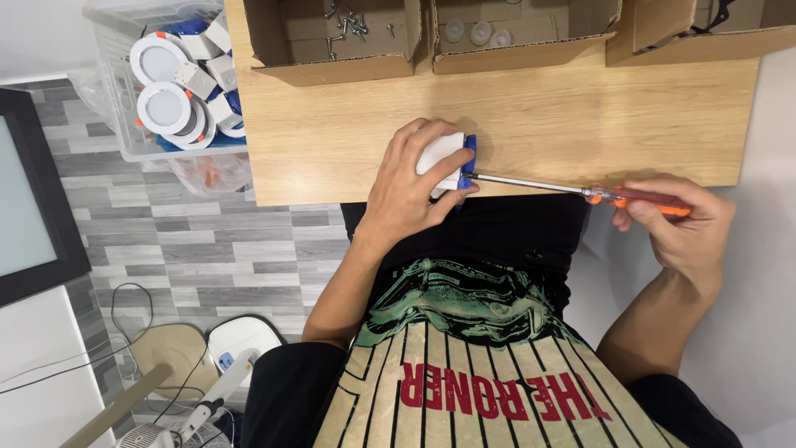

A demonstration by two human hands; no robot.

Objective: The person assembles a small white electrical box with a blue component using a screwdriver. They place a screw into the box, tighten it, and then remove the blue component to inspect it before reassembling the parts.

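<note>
Two hands, one small white box (pixel 439 154).
Left hand (pixel 408 184) clamps the box; right hand (pixel 676 222) grips a screwdriver (pixel 580 192), its tip at the box's blue end.

Light wood tabletop (pixel 531 124) over grey wood-pattern plank floor (pixel 207 249). Dark-framed panel (pixel 33 207) at left. Black cables (pixel 124 332) trail across the floor. White surface (pixel 763 332) at right.
</note>
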